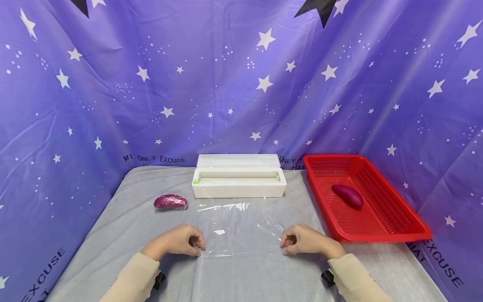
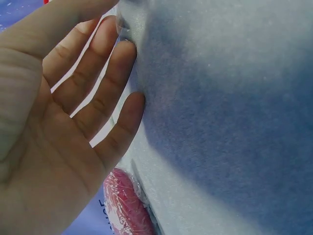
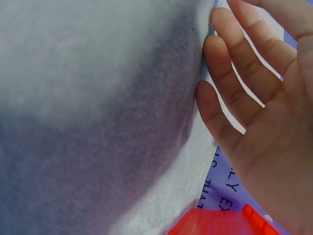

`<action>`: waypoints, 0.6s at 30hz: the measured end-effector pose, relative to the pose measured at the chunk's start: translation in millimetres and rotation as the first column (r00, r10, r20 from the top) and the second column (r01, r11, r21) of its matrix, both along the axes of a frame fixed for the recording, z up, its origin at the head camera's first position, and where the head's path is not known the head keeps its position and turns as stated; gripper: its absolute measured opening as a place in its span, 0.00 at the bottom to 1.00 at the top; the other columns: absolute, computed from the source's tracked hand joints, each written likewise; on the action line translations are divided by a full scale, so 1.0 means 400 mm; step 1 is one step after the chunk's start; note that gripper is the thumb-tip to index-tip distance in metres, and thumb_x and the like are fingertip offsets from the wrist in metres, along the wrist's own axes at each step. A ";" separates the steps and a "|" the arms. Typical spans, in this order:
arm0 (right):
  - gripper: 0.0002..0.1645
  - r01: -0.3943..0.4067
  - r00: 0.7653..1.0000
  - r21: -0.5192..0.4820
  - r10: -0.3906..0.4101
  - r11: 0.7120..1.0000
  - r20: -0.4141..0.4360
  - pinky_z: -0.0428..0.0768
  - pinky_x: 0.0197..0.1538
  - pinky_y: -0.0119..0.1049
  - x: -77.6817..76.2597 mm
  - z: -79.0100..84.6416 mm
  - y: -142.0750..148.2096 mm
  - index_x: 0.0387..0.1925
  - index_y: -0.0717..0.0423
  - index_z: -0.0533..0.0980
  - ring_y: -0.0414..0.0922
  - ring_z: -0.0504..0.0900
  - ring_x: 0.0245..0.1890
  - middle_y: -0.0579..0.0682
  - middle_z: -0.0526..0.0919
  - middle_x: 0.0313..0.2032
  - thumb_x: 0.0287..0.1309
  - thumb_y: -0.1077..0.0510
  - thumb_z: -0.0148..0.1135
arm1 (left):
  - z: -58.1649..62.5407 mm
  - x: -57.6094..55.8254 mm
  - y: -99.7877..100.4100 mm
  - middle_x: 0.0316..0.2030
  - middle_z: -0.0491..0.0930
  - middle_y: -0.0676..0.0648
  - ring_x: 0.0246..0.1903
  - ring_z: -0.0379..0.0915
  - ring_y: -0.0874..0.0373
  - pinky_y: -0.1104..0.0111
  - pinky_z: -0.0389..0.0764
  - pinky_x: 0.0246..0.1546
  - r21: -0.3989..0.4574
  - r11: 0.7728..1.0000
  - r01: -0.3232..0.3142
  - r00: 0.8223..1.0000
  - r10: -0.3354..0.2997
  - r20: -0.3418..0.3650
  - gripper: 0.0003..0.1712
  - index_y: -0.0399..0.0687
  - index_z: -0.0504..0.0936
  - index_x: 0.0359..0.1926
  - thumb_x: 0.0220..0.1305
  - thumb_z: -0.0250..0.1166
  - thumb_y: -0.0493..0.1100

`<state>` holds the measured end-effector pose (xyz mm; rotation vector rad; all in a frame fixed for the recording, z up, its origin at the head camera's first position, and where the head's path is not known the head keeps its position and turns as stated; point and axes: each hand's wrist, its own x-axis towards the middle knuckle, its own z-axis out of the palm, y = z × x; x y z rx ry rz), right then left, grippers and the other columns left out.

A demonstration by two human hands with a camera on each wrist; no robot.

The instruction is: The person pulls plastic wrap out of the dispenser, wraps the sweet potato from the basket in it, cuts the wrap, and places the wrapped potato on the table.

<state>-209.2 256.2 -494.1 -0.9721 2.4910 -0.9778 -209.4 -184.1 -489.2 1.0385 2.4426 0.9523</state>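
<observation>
A sheet of clear cling film (image 1: pixel 241 235) lies spread between the two hands, its near edge running from one to the other. My left hand (image 1: pixel 185 240) pinches the near left corner between thumb and forefinger. At the near right corner, my right hand (image 1: pixel 303 240) pinches the film the same way. Both wrist views show the other fingers spread and slightly bent close over the cloth. The film stretches back toward a long white dispenser box (image 1: pixel 239 191) with its lid raised. A film-wrapped purple elongated vegetable (image 1: pixel 170 202) rests beyond the left hand.
To the right stands a red plastic basket (image 1: pixel 381 239) with one unwrapped purple vegetable (image 1: pixel 348 196) in it. Grey cloth (image 1: pixel 241 281) covers the table. A purple star-patterned curtain (image 1: pixel 226 84) encloses the back and sides.
</observation>
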 end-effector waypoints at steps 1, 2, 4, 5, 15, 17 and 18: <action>0.09 -0.001 1.000 0.002 0.001 1.000 -0.004 0.77 0.32 0.28 -0.001 -0.001 0.001 0.29 0.49 0.82 0.32 0.76 0.27 0.35 0.79 0.24 0.48 0.61 0.77 | 0.000 0.000 0.000 0.27 0.80 0.61 0.30 0.74 0.68 0.72 0.79 0.34 0.000 1.000 -0.002 1.000 0.002 0.005 0.08 0.50 0.85 0.31 0.51 0.76 0.35; 0.10 -0.002 1.000 0.004 0.002 1.000 -0.005 0.77 0.33 0.28 -0.001 -0.002 0.001 0.30 0.49 0.82 0.32 0.76 0.28 0.35 0.79 0.25 0.47 0.61 0.78 | 0.000 -0.001 -0.001 0.27 0.80 0.61 0.30 0.74 0.68 0.72 0.79 0.34 0.001 1.000 -0.001 1.000 0.001 0.007 0.08 0.50 0.85 0.31 0.51 0.77 0.36; 0.10 -0.007 1.000 0.008 0.007 1.000 -0.009 0.77 0.34 0.28 -0.002 -0.003 0.002 0.31 0.49 0.82 0.33 0.76 0.28 0.34 0.79 0.26 0.47 0.59 0.78 | 0.001 -0.001 -0.002 0.27 0.80 0.60 0.30 0.74 0.69 0.72 0.79 0.34 0.017 1.000 0.001 1.000 -0.001 0.020 0.08 0.49 0.84 0.32 0.53 0.76 0.37; 0.11 -0.005 1.000 0.008 0.005 1.000 -0.004 0.77 0.34 0.28 -0.002 -0.003 0.003 0.32 0.49 0.82 0.33 0.76 0.28 0.34 0.79 0.26 0.47 0.58 0.78 | 0.001 -0.001 -0.003 0.27 0.80 0.60 0.30 0.74 0.69 0.73 0.79 0.34 0.027 1.000 0.002 1.000 -0.002 0.023 0.08 0.48 0.84 0.32 0.53 0.76 0.37; 0.11 -0.002 0.999 -0.011 0.002 1.000 -0.051 0.79 0.34 0.33 -0.007 0.035 0.001 0.37 0.53 0.82 0.33 0.78 0.28 0.35 0.80 0.27 0.55 0.55 0.75 | 0.036 -0.014 -0.011 0.30 0.81 0.63 0.32 0.76 0.69 0.69 0.81 0.39 0.054 0.999 0.000 0.999 0.003 -0.051 0.05 0.49 0.85 0.34 0.57 0.73 0.40; 0.11 0.001 0.997 -0.011 -0.001 1.000 -0.078 0.81 0.37 0.34 -0.009 0.048 -0.001 0.37 0.53 0.82 0.33 0.78 0.30 0.35 0.80 0.28 0.56 0.54 0.74 | 0.048 -0.018 -0.013 0.31 0.81 0.63 0.34 0.77 0.68 0.67 0.81 0.41 0.051 0.999 -0.002 0.996 0.006 -0.084 0.04 0.50 0.85 0.35 0.59 0.73 0.41; 0.11 0.002 0.996 -0.011 -0.003 1.000 -0.088 0.81 0.39 0.35 -0.010 0.055 -0.002 0.38 0.54 0.82 0.33 0.79 0.31 0.35 0.80 0.28 0.56 0.54 0.74 | 0.055 -0.020 -0.013 0.32 0.81 0.63 0.35 0.77 0.68 0.66 0.81 0.41 0.050 0.999 -0.005 0.995 0.010 -0.099 0.04 0.50 0.85 0.35 0.59 0.73 0.42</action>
